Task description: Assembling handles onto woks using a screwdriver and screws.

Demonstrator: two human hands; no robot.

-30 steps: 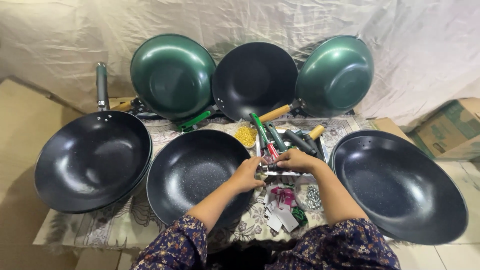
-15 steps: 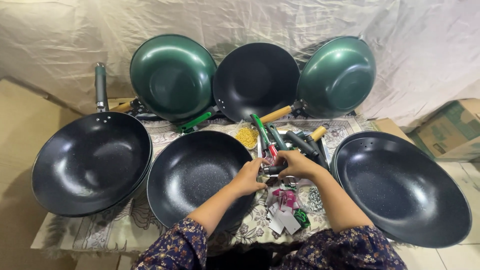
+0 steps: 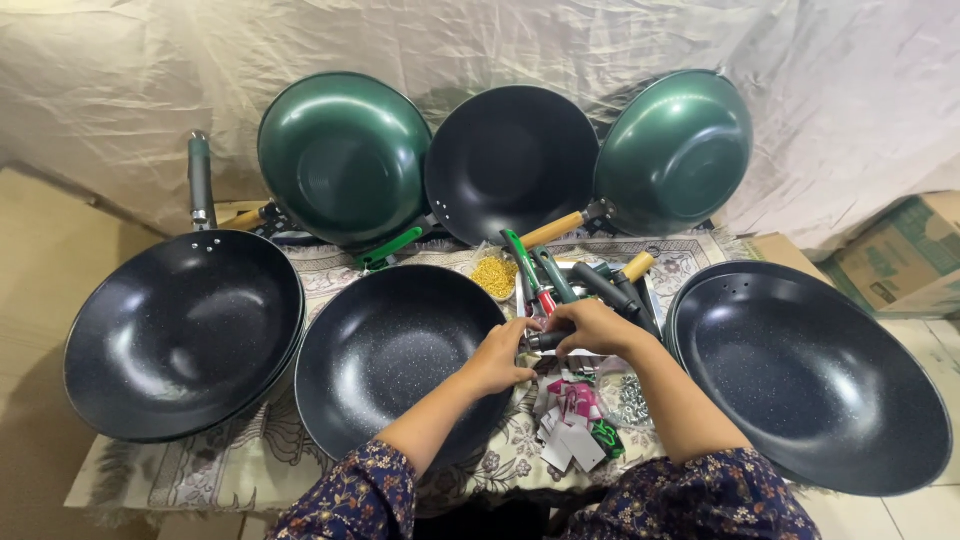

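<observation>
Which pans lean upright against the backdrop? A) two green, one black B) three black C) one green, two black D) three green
A: two green pans flank one black pan against the cloth.

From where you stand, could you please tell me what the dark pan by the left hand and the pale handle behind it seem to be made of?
The dark speckled pan by the left hand looks like metal with a non-stick coating: matte charcoal, fine pale flecks, soft sheen. The pale cylindrical handle on the black pan leaning at the back seems wooden: tan, unglossy, though its grain is too small to confirm.
</observation>
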